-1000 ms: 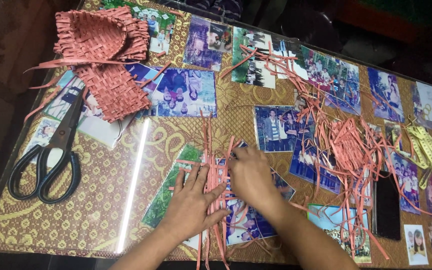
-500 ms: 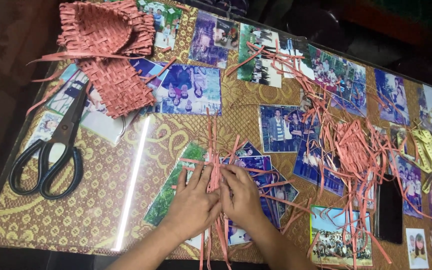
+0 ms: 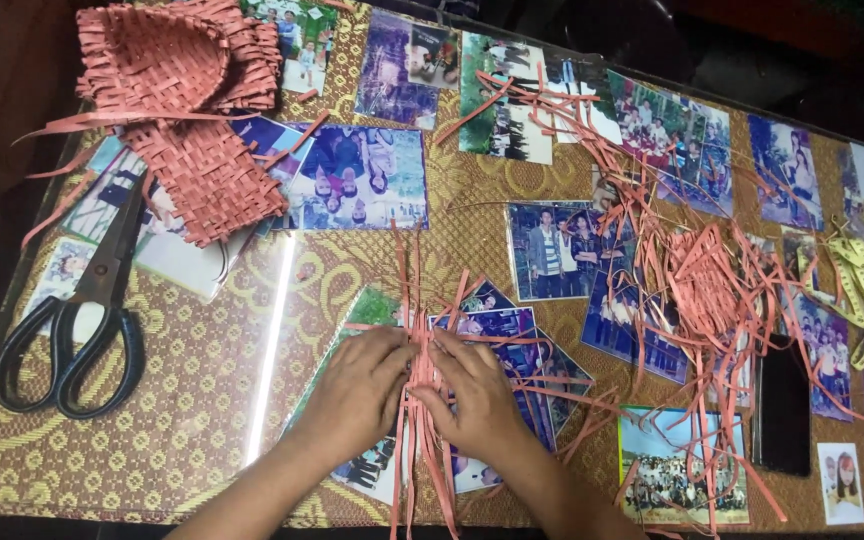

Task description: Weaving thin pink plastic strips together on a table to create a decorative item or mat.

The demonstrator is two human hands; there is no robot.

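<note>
- Both hands sit at the near middle of the tabletop (image 3: 202, 420), pressed down side by side on a small bunch of crossed pink strips (image 3: 420, 372).
- The left hand (image 3: 357, 392) lies flat, fingers spread over the strips; its grip is not closed round anything, it only pins them down.
- The right hand (image 3: 477, 395) has its fingertips pinching at the crossing; whether a strip is actually held between them I cannot tell.
- This piece looks barely begun to me: a few strips cross, and long loose ends fan out far and near.
- At the far left lie two woven pink pieces (image 3: 177, 110) that appear much further along.
- A big tangle of loose strips (image 3: 702, 290) waits on the right, and black scissors (image 3: 77, 325) lie at the left.
</note>
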